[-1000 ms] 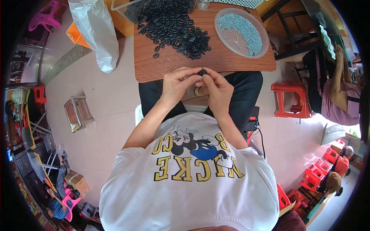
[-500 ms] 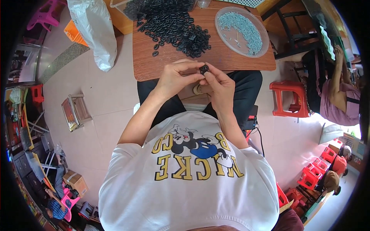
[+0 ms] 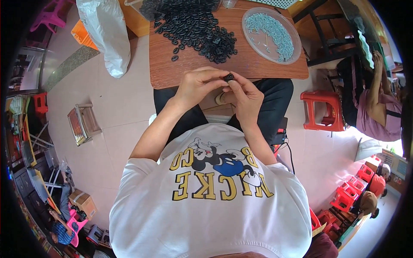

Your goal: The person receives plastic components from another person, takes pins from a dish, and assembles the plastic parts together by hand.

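A small black plastic part [image 3: 228, 77] is pinched between both hands just past the table's near edge, above my lap. My left hand [image 3: 195, 88] grips it from the left with thumb and fingertips. From the right, my right hand [image 3: 246, 96] holds it the same way. The fingertips cover much of the part, so its exact shape is hard to make out. Beyond the hands, a heap of black oval parts [image 3: 189, 32] spreads over the brown table [image 3: 172, 75]. A round clear tray [image 3: 262, 55] holds many small pale-blue pieces [image 3: 279, 36].
A clear bin [image 3: 135, 5] stands at the table's far left. To the left are a white sack [image 3: 107, 38] and a small metal-framed stool [image 3: 84, 124]. A red stool [image 3: 322, 111] stands to the right, where a person in a mauve top [image 3: 378, 112] sits.
The black part has turned slightly between my fingertips. Both hands stay in nearly the same place, and the view has shifted a little.
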`<state>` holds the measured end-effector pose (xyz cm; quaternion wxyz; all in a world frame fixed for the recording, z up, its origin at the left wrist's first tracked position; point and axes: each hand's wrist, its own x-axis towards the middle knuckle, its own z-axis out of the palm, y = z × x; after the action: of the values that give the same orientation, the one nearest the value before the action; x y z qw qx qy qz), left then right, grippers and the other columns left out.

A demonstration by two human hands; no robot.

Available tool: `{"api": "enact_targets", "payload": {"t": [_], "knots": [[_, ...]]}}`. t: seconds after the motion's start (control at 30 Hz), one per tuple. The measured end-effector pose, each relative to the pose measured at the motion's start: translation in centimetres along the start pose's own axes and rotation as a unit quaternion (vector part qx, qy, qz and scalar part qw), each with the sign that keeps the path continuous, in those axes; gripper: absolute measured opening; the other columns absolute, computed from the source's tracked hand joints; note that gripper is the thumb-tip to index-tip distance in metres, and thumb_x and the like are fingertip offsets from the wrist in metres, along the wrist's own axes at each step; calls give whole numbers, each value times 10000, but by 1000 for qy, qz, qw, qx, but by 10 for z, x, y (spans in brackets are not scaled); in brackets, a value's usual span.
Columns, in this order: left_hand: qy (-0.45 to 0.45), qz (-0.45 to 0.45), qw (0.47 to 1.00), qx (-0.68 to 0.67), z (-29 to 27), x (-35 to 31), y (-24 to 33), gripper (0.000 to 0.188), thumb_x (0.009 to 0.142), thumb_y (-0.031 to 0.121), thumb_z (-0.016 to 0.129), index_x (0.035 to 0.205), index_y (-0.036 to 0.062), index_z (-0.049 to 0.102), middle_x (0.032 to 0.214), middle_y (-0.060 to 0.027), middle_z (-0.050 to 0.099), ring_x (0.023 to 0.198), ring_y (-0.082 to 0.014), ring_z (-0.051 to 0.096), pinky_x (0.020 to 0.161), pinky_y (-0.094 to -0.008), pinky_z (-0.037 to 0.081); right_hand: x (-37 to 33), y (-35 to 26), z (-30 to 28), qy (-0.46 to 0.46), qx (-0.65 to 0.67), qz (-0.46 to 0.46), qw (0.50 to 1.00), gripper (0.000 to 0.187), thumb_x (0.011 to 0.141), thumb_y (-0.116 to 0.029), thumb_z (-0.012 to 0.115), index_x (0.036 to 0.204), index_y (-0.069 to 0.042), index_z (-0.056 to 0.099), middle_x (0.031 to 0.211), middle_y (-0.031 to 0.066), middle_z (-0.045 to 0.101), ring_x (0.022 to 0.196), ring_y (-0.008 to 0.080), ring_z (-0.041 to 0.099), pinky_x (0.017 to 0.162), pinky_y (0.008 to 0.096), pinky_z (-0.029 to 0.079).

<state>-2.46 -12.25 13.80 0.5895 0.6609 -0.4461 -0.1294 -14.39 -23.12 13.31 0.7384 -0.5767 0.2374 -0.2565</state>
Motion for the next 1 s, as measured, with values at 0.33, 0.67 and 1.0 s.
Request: {"api": "enact_targets", "payload": {"t": [0.33, 0.67, 1.0], "knots": [[45, -33, 997, -54, 14, -3, -1, 266, 748, 21, 695, 1014, 24, 682, 943, -121, 672, 826, -188, 656, 689, -263, 523, 4, -2, -6, -13, 16, 11, 1000, 239, 870, -68, 607, 1103, -22, 636, 797, 21, 659, 632, 4, 540, 464, 132, 328], [172, -224, 934, -220, 19, -50, -27, 380, 870, 8, 593, 1241, -18, 518, 1047, -119, 645, 969, -141, 607, 857, -242, 469, 134, -114, -24, -196, -289, 0, 937, 313, 844, -104, 612, 1117, 45, 578, 897, 85, 670, 772, 105, 604, 723, 220, 477], [198, -288, 918, -189, 8, -69, -33, 293, 887, 32, 577, 1170, -40, 571, 998, -118, 666, 922, -134, 624, 835, -231, 473, 137, -55, -16, -128, -454, -85, 878, 201, 851, -145, 612, 998, -26, 682, 802, 107, 690, 697, 184, 656, 651, 320, 507]]}}
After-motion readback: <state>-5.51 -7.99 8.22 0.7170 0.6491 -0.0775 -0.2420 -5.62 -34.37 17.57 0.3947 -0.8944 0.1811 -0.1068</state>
